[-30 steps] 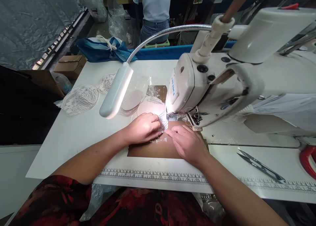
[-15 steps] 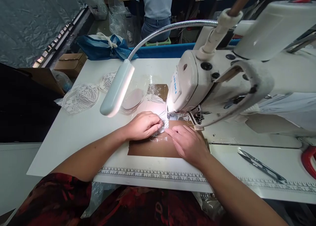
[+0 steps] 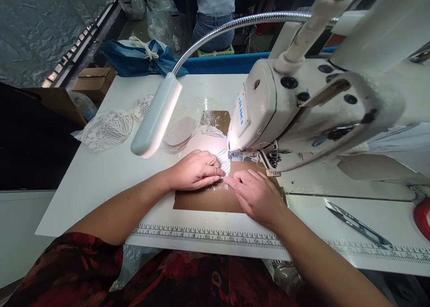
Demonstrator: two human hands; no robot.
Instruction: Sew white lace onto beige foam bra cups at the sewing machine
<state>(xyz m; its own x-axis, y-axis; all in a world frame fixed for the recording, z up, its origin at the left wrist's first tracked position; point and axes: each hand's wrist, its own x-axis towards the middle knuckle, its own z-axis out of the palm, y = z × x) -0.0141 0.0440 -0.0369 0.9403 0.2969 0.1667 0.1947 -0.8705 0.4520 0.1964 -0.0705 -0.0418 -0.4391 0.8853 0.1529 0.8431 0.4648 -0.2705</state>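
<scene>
In the head view we look down on a white table (image 3: 101, 177) with a ruler scale (image 3: 204, 236) printed along its near edge and a brown panel (image 3: 201, 202) set into it. A white sewing machine (image 3: 268, 105) fills the right half of the frame, and its gooseneck lamp (image 3: 156, 117) lights the needle area. The lace piece (image 3: 224, 160) lies at the centre, right at the needle. Our left hand (image 3: 196, 169) has thumb and curled fingers closed on it, while our right hand (image 3: 257, 195) lies flat and released, with its fingertips pressing the lace's near edge. More lace (image 3: 107, 128) and pale cups (image 3: 181, 132) sit in the middle left, and thread snips (image 3: 358, 224) lie in the lower right. Another person (image 3: 215, 7) stands at the top centre.

The needle itself is hidden behind the machine head. A red object (image 3: 423, 217) is cut off at the right edge. The person is cropped above the waist.

In the upper left, a cardboard box (image 3: 94, 76) is closed, so we cannot see its contents. A blue bag (image 3: 141, 58) shows white cloth at its mouth.
</scene>
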